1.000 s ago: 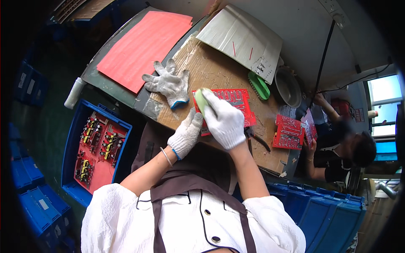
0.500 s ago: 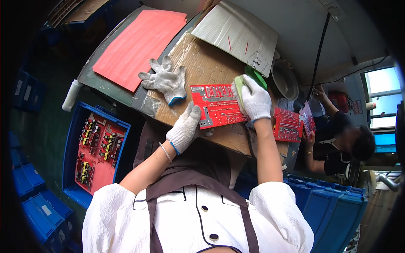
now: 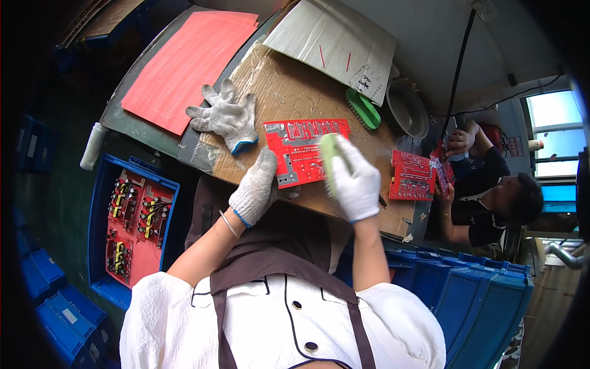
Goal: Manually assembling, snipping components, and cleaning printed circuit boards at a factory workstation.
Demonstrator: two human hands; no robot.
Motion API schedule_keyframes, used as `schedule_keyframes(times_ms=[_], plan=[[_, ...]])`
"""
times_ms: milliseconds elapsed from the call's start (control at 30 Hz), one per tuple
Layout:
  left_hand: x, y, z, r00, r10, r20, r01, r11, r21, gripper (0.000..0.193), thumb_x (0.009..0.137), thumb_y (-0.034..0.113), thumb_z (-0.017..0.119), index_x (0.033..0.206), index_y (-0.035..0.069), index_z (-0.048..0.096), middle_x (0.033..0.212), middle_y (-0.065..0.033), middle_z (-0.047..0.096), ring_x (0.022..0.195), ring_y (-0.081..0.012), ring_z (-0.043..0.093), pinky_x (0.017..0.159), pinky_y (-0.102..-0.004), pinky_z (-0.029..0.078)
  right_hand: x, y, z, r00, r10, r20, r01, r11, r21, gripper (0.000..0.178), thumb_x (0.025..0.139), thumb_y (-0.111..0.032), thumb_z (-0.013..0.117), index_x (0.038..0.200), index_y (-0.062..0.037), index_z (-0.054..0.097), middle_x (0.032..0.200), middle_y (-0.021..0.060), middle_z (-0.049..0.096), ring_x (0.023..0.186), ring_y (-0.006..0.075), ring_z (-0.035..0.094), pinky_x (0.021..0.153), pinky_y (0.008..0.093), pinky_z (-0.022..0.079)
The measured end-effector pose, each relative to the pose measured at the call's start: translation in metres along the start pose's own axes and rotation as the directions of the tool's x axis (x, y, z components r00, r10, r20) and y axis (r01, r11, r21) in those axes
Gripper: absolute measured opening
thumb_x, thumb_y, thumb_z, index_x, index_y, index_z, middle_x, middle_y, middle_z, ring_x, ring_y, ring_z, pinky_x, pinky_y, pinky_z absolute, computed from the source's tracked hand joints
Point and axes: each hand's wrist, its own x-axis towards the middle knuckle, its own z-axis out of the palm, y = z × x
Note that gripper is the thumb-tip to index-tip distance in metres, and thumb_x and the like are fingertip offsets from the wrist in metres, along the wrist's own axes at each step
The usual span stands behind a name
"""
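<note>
A red circuit board (image 3: 298, 147), its soldered side up, is held at its lower left edge by my gloved left hand (image 3: 255, 187), thumb on top and fingers beneath it. In my gloved right hand (image 3: 357, 184) is a pale green scrub brush (image 3: 330, 161), closed in the fingers. The brush lies over the board's right part and hides its lower right corner. Beyond it, a darker green brush (image 3: 365, 109) rests on the cardboard-covered bench. A spare white glove (image 3: 227, 115) lies to the left of the board.
Another red board (image 3: 412, 175) sits at the right, near a co-worker (image 3: 485, 203) holding a board. A metal bowl (image 3: 407, 111) and a grey panel (image 3: 335, 46) are farther back. Pink sheets (image 3: 190, 67) lie at left; a blue crate (image 3: 95, 246) of assembled boards stands below.
My right hand has drawn the pale green brush toward me and slightly left over the board, uncovering the darker brush. The co-worker's hand has moved down to their board.
</note>
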Motion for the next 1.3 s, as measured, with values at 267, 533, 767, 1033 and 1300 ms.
schedule_keyframes(times_ms=[267,533,767,1033,1300], plan=[[-0.007,0.015,0.002,1.000,0.023,0.016,-0.026,0.983,0.179,0.052,0.106,0.036,0.058,0.148,0.010,0.041,0.131,-0.0094,0.063,0.103,-0.0200,0.069,0.074,-0.0391,0.062,0.042,0.039,-0.012,0.987,0.141,-0.074,-0.156,0.954,-0.258,0.035,0.097,-0.018,0.064,0.130,-0.0124,0.071,0.118,0.0197,0.073,0.105,0.0316,0.074,0.092,0.0370,0.056],[-0.005,-0.008,-0.004,0.948,0.241,0.206,-0.295,0.911,0.290,0.061,0.102,0.027,0.066,0.153,0.001,0.042,0.144,-0.0097,0.058,0.126,-0.0154,0.054,0.110,-0.0344,0.045,0.007,-0.007,0.023,0.963,-0.254,0.094,0.244,0.964,0.111,0.039,0.101,-0.006,0.059,0.140,0.0030,0.061,0.138,0.0165,0.067,0.128,0.0211,0.062,0.111,0.0337,0.044],[-0.114,0.036,-0.040,0.940,0.331,0.079,-0.336,0.940,0.060,0.059,0.100,0.028,0.069,0.148,0.003,0.048,0.133,-0.0072,0.065,0.116,-0.0134,0.061,0.105,-0.0322,0.049,0.076,0.032,-0.032,0.976,-0.214,-0.038,0.218,0.962,0.167,0.042,0.107,-0.014,0.056,0.146,0.0009,0.055,0.140,0.0103,0.064,0.121,0.0174,0.063,0.104,0.0306,0.050],[-0.355,0.122,-0.132,0.432,0.616,-0.658,-0.272,0.785,0.556,0.040,0.094,0.029,0.063,0.121,0.000,0.066,0.078,-0.0037,0.072,0.049,-0.0066,0.062,0.041,-0.0191,0.047,0.060,-0.035,0.012,0.979,-0.205,0.001,0.180,0.862,0.474,0.043,0.105,-0.007,0.058,0.146,0.0046,0.054,0.142,0.0116,0.062,0.121,0.0159,0.062,0.105,0.0287,0.049],[-0.440,0.108,-0.235,0.010,0.779,-0.627,0.658,0.467,0.591,0.032,0.090,0.024,0.061,0.113,0.002,0.069,0.078,-0.0033,0.069,0.054,-0.0124,0.059,0.046,-0.0273,0.047,0.059,-0.042,0.039,0.932,-0.355,0.075,0.321,0.903,0.284,0.040,0.104,-0.008,0.058,0.143,0.0041,0.058,0.142,0.0132,0.063,0.126,0.0194,0.060,0.110,0.0313,0.044]])
